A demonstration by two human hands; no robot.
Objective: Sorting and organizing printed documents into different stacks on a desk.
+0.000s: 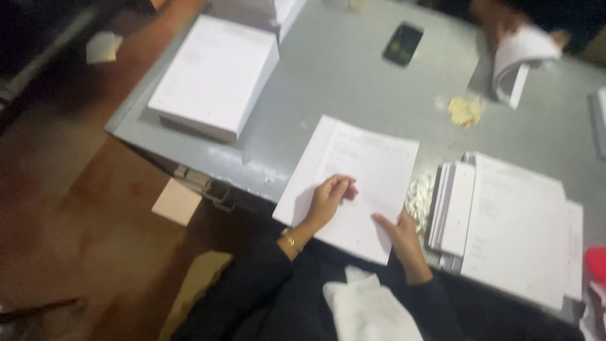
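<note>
White cloth [369, 309] lies on your lap, nearest the lens. Just beyond it, a thin sheaf [350, 183] of printed sheets rests on the grey table [328, 69], its near edge overhanging. Your left hand [328, 199] rests on the sheaf, fingers curled, gripping nothing. Your right hand [401, 230] lies flat at the sheaf's near right edge, thumb on top; whether it pinches, you cannot tell. Judgement: light, limp, slippery between sheets, creases easily. Hold it at the overhanging edge, thumb above, fingers below.
</note>
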